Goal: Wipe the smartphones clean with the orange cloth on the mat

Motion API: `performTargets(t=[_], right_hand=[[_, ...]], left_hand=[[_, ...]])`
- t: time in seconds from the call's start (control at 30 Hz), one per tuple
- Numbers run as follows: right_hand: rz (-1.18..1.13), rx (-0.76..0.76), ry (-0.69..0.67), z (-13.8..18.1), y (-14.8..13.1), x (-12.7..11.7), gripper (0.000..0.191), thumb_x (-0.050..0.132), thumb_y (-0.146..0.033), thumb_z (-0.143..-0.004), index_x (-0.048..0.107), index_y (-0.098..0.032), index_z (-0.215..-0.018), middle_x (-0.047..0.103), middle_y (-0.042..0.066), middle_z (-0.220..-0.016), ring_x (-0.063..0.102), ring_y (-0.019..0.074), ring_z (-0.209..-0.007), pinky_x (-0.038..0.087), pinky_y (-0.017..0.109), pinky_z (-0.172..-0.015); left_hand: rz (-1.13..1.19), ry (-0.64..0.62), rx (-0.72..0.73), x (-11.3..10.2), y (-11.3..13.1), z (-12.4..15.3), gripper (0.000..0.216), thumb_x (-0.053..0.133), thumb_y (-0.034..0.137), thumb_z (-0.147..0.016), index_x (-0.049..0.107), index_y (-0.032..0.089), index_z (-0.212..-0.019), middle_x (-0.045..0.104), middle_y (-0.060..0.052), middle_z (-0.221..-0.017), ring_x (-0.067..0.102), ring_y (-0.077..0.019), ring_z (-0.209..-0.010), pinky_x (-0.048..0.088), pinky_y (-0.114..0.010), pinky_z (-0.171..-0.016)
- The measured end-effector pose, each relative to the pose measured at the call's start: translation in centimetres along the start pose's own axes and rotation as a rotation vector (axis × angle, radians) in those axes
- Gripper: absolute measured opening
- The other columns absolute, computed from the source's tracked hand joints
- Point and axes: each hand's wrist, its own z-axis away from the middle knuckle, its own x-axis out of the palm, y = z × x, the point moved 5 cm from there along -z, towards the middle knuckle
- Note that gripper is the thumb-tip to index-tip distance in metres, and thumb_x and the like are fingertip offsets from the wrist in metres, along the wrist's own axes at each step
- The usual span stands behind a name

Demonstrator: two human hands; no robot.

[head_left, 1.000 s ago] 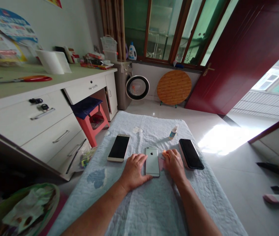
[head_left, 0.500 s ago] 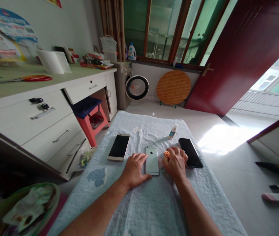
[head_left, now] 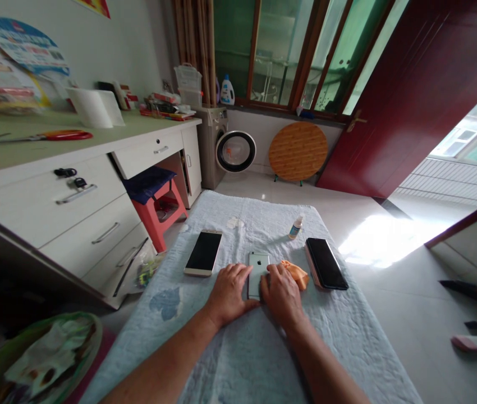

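Fingertips of the left hand [head_left: 228,294] lie side by side along the left edge of a silver phone [head_left: 258,278], the thumb spread apart from them near the phone's bottom edge. The right hand [head_left: 283,294] comes in from the other side, its bent fingers close together and their tips at the phone's right edge; whether they press on it or merely rest there, I cannot tell. The phone lies flat, back up, just below the centre of the frame.

Steadying it well seems to call for light, even contact on both long edges, with the broad back left uncovered and the left thumb kept low, so that the phone neither skids nor tips. Pushing harder from one side would probably slide it over the soft, wrinkled bed cover [head_left: 259,210].

Just beyond the right hand, an orange cloth [head_left: 299,276] sits bunched against it, partly hidden; any grip on it is not clear. A clean contact would keep its folds from getting caught under the phone.

Farther out, a gold-rimmed phone [head_left: 203,252] lies left of centre and a black phone [head_left: 326,264] to the right, both well apart from the silver one. Above the cloth, a small bottle [head_left: 295,229] stands upright, best left clear of the wrist's sweep.
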Motion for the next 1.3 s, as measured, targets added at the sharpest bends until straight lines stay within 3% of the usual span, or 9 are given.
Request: performTargets(t=[0.23, 0.43, 0.6, 0.8, 0.97, 1.13, 1.3], right_hand=[[-0.219, 0.103, 0.038, 0.0, 1.1, 0.5, 0.026, 0.049, -0.023, -0.081, 0.062, -0.017, -0.103, 0.063, 0.009, -0.095, 0.06, 0.0214, -0.087, 0.043, 0.031, -0.078], [-0.764, 0.242, 0.156, -0.4, 2.1, 1.1, 0.042, 0.058, -0.03, -0.074, 0.056, -0.016, -0.114, 0.063, 0.004, -0.089, 0.057, 0.0151, -0.068, 0.048, 0.029, -0.068], [-1.152, 0.23, -0.014, -0.5, 0.7, 2.2, 0.045, 0.061, -0.042, -0.075, 0.06, -0.016, -0.112, 0.065, 0.005, -0.089, 0.06, 0.0171, -0.076, 0.05, 0.029, -0.069], [-1.029, 0.131, -0.01, -0.1, 0.0, 2.1, 0.043, 0.058, -0.044, -0.08, 0.06, -0.019, -0.115, 0.064, 0.008, -0.106, 0.062, 0.0205, -0.093, 0.052, 0.032, -0.081], [-0.883, 0.09, -0.012, 0.3, -0.2, 1.9, 0.045, 0.056, -0.043, -0.083, 0.055, -0.021, -0.123, 0.064, 0.008, -0.108, 0.061, 0.0223, -0.1, 0.052, 0.035, -0.083], [-0.838, 0.01, -0.003, 0.3, -0.6, 1.5, 0.041, 0.053, -0.04, -0.086, 0.054, -0.024, -0.123, 0.063, 0.007, -0.109, 0.061, 0.0205, -0.099, 0.052, 0.034, -0.085], [-0.764, 0.014, 0.09, 0.5, -0.9, 0.7, 0.041, 0.057, -0.035, -0.082, 0.056, -0.024, -0.122, 0.045, 0.01, -0.137, 0.049, 0.024, -0.122, 0.042, 0.04, -0.101]], left_hand=[[0.031, -0.009, 0.003, 0.1, 0.4, 0.2, 0.066, 0.072, 0.053, -0.069, 0.055, 0.019, -0.124, 0.061, -0.011, -0.114, 0.056, -0.0299, -0.107, 0.043, -0.045, -0.094], [0.036, -0.035, -0.003, -0.2, 0.7, 0.1, 0.066, 0.072, 0.05, -0.072, 0.053, 0.017, -0.126, 0.061, -0.012, -0.119, 0.056, -0.0307, -0.109, 0.042, -0.046, -0.097], [0.084, -0.009, 0.028, -0.3, 1.0, 0.2, 0.053, 0.069, 0.042, -0.076, 0.053, 0.019, -0.121, 0.064, -0.009, -0.115, 0.058, -0.0284, -0.104, 0.045, -0.043, -0.093], [0.185, 0.002, 0.026, -0.3, 1.3, 0.3, 0.048, 0.066, 0.032, -0.077, 0.051, 0.02, -0.121, 0.064, -0.008, -0.116, 0.06, -0.0262, -0.103, 0.046, -0.04, -0.093], [0.284, 0.017, 0.003, -0.3, 1.6, 0.4, 0.061, 0.065, 0.026, -0.074, 0.044, 0.018, -0.13, 0.065, -0.009, -0.114, 0.061, -0.026, -0.104, 0.048, -0.039, -0.093], [0.389, 0.033, -0.05, -0.4, 1.1, 0.3, 0.071, 0.067, 0.028, -0.073, 0.037, 0.019, -0.137, 0.058, -0.011, -0.128, 0.058, -0.027, -0.114, 0.046, -0.041, -0.098], [0.52, 0.017, -0.065, -0.8, 1.5, 0.4, 0.078, 0.066, 0.024, -0.072, 0.03, 0.02, -0.141, 0.052, -0.011, -0.136, 0.054, -0.0263, -0.12, 0.046, -0.041, -0.1]])
